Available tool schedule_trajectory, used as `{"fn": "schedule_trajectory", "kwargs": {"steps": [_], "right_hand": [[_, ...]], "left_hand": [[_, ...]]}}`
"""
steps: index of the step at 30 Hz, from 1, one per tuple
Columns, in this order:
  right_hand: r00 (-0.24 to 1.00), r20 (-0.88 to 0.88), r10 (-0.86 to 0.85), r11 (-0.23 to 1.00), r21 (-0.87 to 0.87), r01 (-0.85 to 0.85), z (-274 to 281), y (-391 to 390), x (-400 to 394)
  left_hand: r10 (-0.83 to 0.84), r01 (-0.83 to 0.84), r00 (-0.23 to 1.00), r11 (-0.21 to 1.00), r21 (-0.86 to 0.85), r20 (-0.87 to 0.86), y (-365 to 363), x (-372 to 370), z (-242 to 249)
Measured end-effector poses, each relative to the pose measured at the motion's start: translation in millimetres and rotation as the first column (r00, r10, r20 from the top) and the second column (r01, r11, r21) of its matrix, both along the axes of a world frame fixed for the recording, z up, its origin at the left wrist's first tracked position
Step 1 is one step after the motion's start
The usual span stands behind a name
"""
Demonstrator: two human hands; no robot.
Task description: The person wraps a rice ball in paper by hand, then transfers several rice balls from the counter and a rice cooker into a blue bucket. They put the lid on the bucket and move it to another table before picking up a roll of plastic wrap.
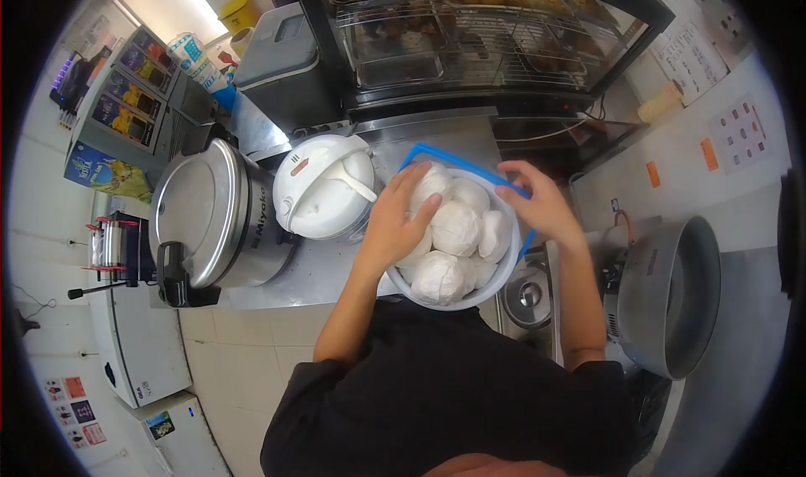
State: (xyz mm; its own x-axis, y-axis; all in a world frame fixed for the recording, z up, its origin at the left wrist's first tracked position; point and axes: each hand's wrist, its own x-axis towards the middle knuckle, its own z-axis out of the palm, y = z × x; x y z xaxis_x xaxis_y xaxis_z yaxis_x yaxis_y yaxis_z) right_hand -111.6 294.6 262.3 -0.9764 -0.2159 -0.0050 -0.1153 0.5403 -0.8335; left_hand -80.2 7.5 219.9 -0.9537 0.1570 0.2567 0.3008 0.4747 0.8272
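Observation:
A white bowl (506, 267) holds several round white wrapped bundles (456, 228) and stands against a blue tray (460, 159), whose edge shows behind and to the right of it. My left hand (396, 225) reaches over the bowl's left side, its fingers and thumb closed around a white bundle at the back. At the bowl's back right, my right hand (541, 204) has its thumb and fingers apart around the blue tray's corner, not closed on it.
A white rice cooker (323, 191) with a white paddle and a large steel Miyako cooker (201, 212) stand to the left. Behind is a glass food warmer (470, 49). A round metal pan (672, 296) and a steel lid (527, 299) are on the right.

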Motion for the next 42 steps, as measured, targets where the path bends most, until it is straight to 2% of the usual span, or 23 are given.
{"fn": "schedule_trajectory", "kwargs": {"steps": [1,3,6,7,10,12,16,19,21,23,25,27,30,33,34,37,38,41,42], "right_hand": [[0.999,0.02,0.043,0.999,0.024,-0.043,-0.2,0.5,-2.8],[0.989,0.06,0.134,0.988,0.072,-0.138,-1.7,2.4,-11.8],[0.982,0.106,0.157,0.984,-0.105,-0.146,1.8,-8.0,-12.1],[0.978,0.122,0.169,0.983,-0.093,-0.159,2.7,-9.5,-12.6],[0.955,0.208,0.209,0.978,-0.065,-0.2,16.0,-11.4,-14.8],[0.918,0.317,0.238,0.971,-0.066,-0.229,33.4,-16.7,-11.6],[0.679,0.627,0.383,0.916,-0.166,-0.364,66.9,-44.6,2.3],[0.491,0.766,0.416,0.897,-0.256,-0.36,64.8,-63.8,11.8],[0.425,0.809,0.408,0.901,-0.279,-0.333,61.5,-69.5,14.0],[0.401,0.85,0.342,0.925,-0.23,-0.301,64.0,-73.5,14.5],[0.594,0.781,0.195,0.933,0.04,-0.359,65.8,-83.7,25.4],[0.674,0.723,0.153,0.895,0.189,-0.405,69.3,-88.1,28.4],[0.791,0.582,0.187,0.852,0.304,-0.426,83.9,-104.2,31.2],[0.822,0.547,0.156,0.78,0.442,-0.442,119.1,-124.3,32.5],[0.868,0.478,0.136,0.756,0.516,-0.403,135.2,-132.7,35.2],[0.939,0.316,0.135,0.704,0.636,-0.316,180.1,-151.7,44.6],[0.962,0.166,0.218,0.701,0.659,-0.273,189.7,-155.8,47.7],[0.969,-0.024,0.248,0.661,0.735,-0.151,233.6,-179.9,57.9],[0.942,-0.149,0.302,0.657,0.748,-0.093,238.8,-183.7,60.3]], "left_hand": [[-0.008,0.008,0.999,1.0,0.005,0.047,0.2,-2.2,6.5],[0.091,-0.083,0.995,0.981,-0.177,0.037,11.3,4.3,19.4],[0.145,-0.143,0.989,0.925,-0.353,-0.02,18.9,6.0,45.0],[0.144,-0.148,0.989,0.905,-0.398,-0.04,18.3,7.4,52.2],[0.182,-0.231,0.97,0.892,-0.388,-0.158,16.2,12.9,65.9],[0.198,-0.204,0.979,0.938,-0.28,-0.05,5.1,22.0,73.5],[0.288,-0.286,0.948,0.958,-0.038,0.133,-36.3,27.5,60.4],[0.266,-0.246,0.963,0.94,0.238,-0.052,-57.6,14.2,-2.1],[0.059,-0.047,0.998,0.925,0.378,-0.019,-56.9,9.5,-34.8],[-0.15,0.139,0.988,0.819,0.557,-0.027,-50.5,0.5,-59.2],[-0.194,0.215,0.976,0.78,0.588,-0.1,-42.9,-4.4,-67.0],[-0.175,0.237,0.971,0.814,0.531,-0.164,-42.2,-12.6,-76.5],[-0.243,0.294,0.954,0.663,0.688,-0.173,-42.7,-14.5,-77.1],[-0.31,0.333,0.929,0.469,0.818,-0.2,-45.3,-8.6,-68.2],[-0.249,0.353,0.935,0.604,0.714,-0.251,-50.5,-5.5,-57.7],[-0.211,0.358,0.931,0.69,0.628,-0.299,-71.1,-0.9,-23.3],[-0.212,0.375,0.922,0.703,0.604,-0.325,-78.9,-1.9,-7.9],[-0.206,0.403,0.891,0.769,0.497,-0.404,-109.1,-1.0,38.9],[-0.21,0.411,0.875,0.8,0.438,-0.437,-122.4,-1.8,52.9]]}}
